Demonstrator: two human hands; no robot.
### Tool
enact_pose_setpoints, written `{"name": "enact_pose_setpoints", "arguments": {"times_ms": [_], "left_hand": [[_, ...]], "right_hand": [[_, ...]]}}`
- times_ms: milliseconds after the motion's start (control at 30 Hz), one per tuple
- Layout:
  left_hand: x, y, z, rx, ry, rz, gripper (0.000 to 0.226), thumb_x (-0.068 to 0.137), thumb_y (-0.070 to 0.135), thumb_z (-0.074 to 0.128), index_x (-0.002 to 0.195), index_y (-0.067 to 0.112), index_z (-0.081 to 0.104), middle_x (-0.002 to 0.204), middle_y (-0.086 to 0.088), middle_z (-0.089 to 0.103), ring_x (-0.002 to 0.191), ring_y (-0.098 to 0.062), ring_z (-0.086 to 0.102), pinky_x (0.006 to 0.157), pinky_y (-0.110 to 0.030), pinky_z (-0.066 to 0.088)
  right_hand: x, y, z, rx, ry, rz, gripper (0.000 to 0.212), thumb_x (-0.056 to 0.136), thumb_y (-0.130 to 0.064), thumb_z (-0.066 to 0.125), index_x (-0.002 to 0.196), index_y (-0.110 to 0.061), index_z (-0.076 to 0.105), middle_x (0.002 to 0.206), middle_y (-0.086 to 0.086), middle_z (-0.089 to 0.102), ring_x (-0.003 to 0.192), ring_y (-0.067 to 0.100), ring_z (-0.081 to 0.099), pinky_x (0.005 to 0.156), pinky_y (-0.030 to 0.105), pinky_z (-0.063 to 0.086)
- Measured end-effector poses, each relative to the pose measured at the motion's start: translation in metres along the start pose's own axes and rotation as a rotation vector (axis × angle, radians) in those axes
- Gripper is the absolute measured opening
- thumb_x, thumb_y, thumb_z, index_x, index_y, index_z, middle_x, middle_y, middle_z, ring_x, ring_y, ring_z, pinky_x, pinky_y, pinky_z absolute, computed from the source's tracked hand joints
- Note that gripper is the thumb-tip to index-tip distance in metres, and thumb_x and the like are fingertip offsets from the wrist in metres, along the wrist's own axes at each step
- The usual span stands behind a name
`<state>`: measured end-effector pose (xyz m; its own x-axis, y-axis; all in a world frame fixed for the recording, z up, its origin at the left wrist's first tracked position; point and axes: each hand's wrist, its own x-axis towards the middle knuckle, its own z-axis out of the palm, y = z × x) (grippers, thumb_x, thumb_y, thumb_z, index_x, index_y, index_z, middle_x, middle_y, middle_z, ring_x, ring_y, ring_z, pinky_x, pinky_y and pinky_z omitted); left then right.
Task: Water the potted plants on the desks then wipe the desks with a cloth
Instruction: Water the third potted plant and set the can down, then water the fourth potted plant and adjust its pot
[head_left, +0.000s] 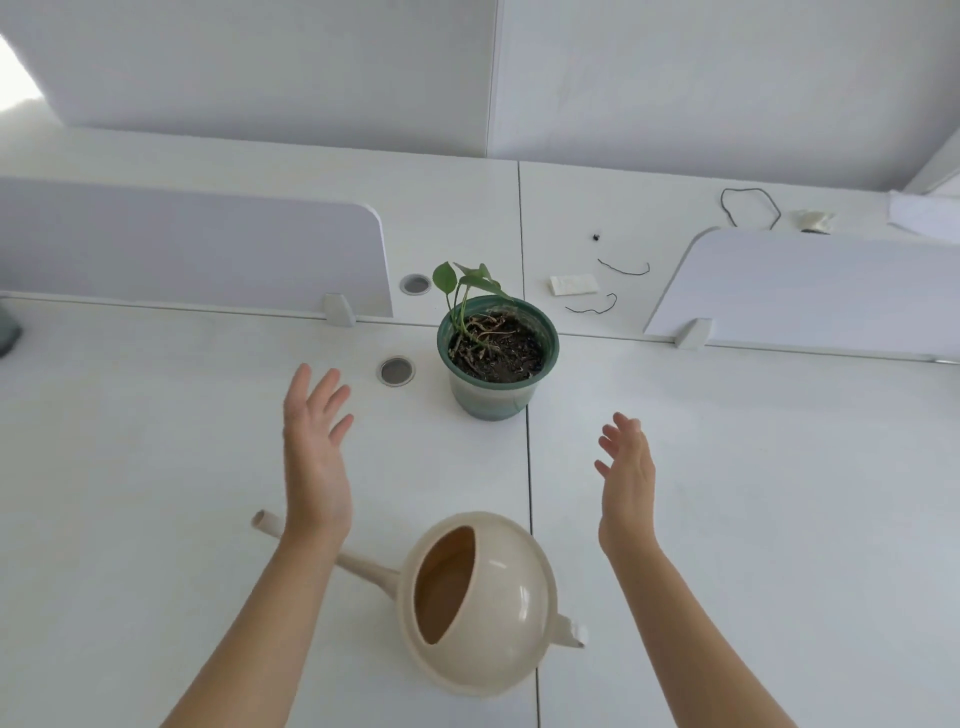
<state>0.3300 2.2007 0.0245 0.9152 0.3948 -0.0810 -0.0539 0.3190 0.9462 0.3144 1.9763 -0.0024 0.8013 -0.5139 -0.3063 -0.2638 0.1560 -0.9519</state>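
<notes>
desks first: you stand at a white laminate desk surface (156, 441) with low pale partition panels (197, 244) behind it. going from the left, your left hand (314, 457) is raised over the desk with palm turned inward and fingers spread, holding nothing. under its wrist runs the long spout (363, 564) of the round beige plastic watering can (483, 608), which sits on the desk nearest you, between your forearms. the can's long axis lies roughly left to right: spout tip out to the left past your left wrist, stubby handle end (569, 631) pointing right toward your right forearm. further back, between and beyond both hands, the small green plant in a green-rimmed glazed pot (496, 358) stands on the seam where the desks meet, its soil dark, with dry roots on top. your right hand (626, 478) is likewise spread and empty, palm facing in. so the can lies below and behind your fingers, toward your body, not ahead of them; the handle end is nearer your right hand, so i judge that hand must draw back and down to take it. no cloth shows; loose black cords (623, 267) lie on the far desk.
</notes>
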Motion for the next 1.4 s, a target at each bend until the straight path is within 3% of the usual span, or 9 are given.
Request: {"name": "enact_pose_setpoints", "arguments": {"times_ms": [167, 367, 533, 733, 833, 967, 1133, 1267, 1400], "left_hand": [[-0.043, 0.014, -0.056, -0.014, 0.252, 0.162, 0.030, 0.077, 0.033, 0.032, 0.101, 0.032, 0.050, 0.106, 0.005, 0.059, 0.099, -0.009, 0.057, 0.084, -0.019, 0.042], [-0.067, -0.015, -0.086, -0.021, 0.484, 0.070, 0.024, 0.085, 0.023, 0.033, 0.099, 0.026, 0.052, 0.102, 0.001, 0.060, 0.091, -0.008, 0.057, 0.077, -0.019, 0.041], [-0.067, -0.045, -0.079, 0.055, 0.394, -0.118, 0.038, 0.096, 0.019, 0.029, 0.129, 0.009, 0.044, 0.117, -0.007, 0.053, 0.106, -0.018, 0.051, 0.082, -0.027, 0.040], [-0.066, -0.059, -0.071, 0.001, 0.183, -0.269, 0.033, 0.097, 0.026, 0.029, 0.124, 0.012, 0.043, 0.118, -0.008, 0.055, 0.107, -0.022, 0.053, 0.092, -0.034, 0.040], [-0.065, -0.059, -0.069, -0.026, 0.134, -0.282, 0.023, 0.098, 0.026, 0.028, 0.117, 0.020, 0.039, 0.113, -0.009, 0.056, 0.100, -0.021, 0.053, 0.090, -0.035, 0.040], [-0.066, -0.062, -0.071, -0.050, 0.095, -0.301, 0.028, 0.097, 0.026, 0.029, 0.125, 0.023, 0.037, 0.108, -0.008, 0.056, 0.095, -0.020, 0.055, 0.089, -0.037, 0.041], [-0.066, -0.058, -0.072, -0.077, 0.057, -0.313, 0.025, 0.097, 0.026, 0.031, 0.122, 0.024, 0.037, 0.105, -0.009, 0.054, 0.092, -0.020, 0.054, 0.090, -0.037, 0.042], [-0.069, -0.050, -0.076, -0.104, 0.045, -0.313, 0.024, 0.097, 0.029, 0.031, 0.118, 0.022, 0.039, 0.103, -0.008, 0.053, 0.085, -0.016, 0.055, 0.089, -0.038, 0.041], [-0.079, -0.035, -0.087, -0.148, 0.044, -0.294, 0.037, 0.097, 0.032, 0.030, 0.131, 0.019, 0.037, 0.093, -0.003, 0.055, 0.084, -0.016, 0.055, 0.087, -0.038, 0.042]], "right_hand": [[-0.046, 0.016, -0.029, -0.087, 0.011, -0.029, 0.041, 0.097, -0.035, 0.028, 0.125, -0.015, 0.050, 0.120, 0.003, 0.053, 0.117, 0.017, 0.048, 0.107, 0.040, 0.035], [-0.089, 0.041, -0.038, -0.211, -0.060, -0.091, 0.032, 0.097, -0.027, 0.033, 0.115, -0.015, 0.056, 0.117, 0.002, 0.058, 0.116, 0.018, 0.050, 0.100, 0.033, 0.038], [-0.109, 0.067, -0.036, -0.306, -0.117, -0.066, 0.032, 0.096, -0.026, 0.040, 0.119, -0.011, 0.055, 0.114, 0.000, 0.057, 0.108, 0.015, 0.051, 0.090, 0.025, 0.035], [-0.120, 0.080, -0.038, -0.404, -0.137, -0.046, 0.027, 0.096, -0.027, 0.037, 0.096, -0.014, 0.061, 0.091, -0.006, 0.063, 0.093, 0.014, 0.056, 0.076, 0.024, 0.037], [-0.118, 0.082, -0.038, -0.432, -0.113, -0.039, 0.036, 0.096, -0.030, 0.037, 0.086, -0.006, 0.062, 0.089, 0.005, 0.064, 0.086, 0.017, 0.057, 0.070, 0.023, 0.041], [-0.116, 0.080, -0.033, -0.381, -0.097, 0.027, 0.047, 0.096, -0.033, 0.036, 0.091, 0.008, 0.058, 0.083, 0.008, 0.060, 0.082, 0.020, 0.057, 0.068, 0.022, 0.042], [-0.123, 0.076, -0.026, -0.291, -0.116, 0.079, 0.044, 0.096, -0.036, 0.035, 0.097, -0.002, 0.063, 0.091, 0.005, 0.064, 0.086, 0.012, 0.058, 0.070, 0.017, 0.039], [-0.133, 0.076, -0.029, -0.305, -0.123, 0.053, 0.057, 0.091, -0.040, 0.044, 0.096, 0.016, 0.054, 0.088, 0.011, 0.055, 0.084, 0.020, 0.052, 0.081, 0.031, 0.044], [-0.146, 0.067, -0.035, -0.275, -0.170, -0.001, 0.055, 0.090, -0.037, 0.048, 0.094, 0.018, 0.056, 0.095, 0.022, 0.063, 0.089, 0.021, 0.060, 0.071, 0.022, 0.042]]}}
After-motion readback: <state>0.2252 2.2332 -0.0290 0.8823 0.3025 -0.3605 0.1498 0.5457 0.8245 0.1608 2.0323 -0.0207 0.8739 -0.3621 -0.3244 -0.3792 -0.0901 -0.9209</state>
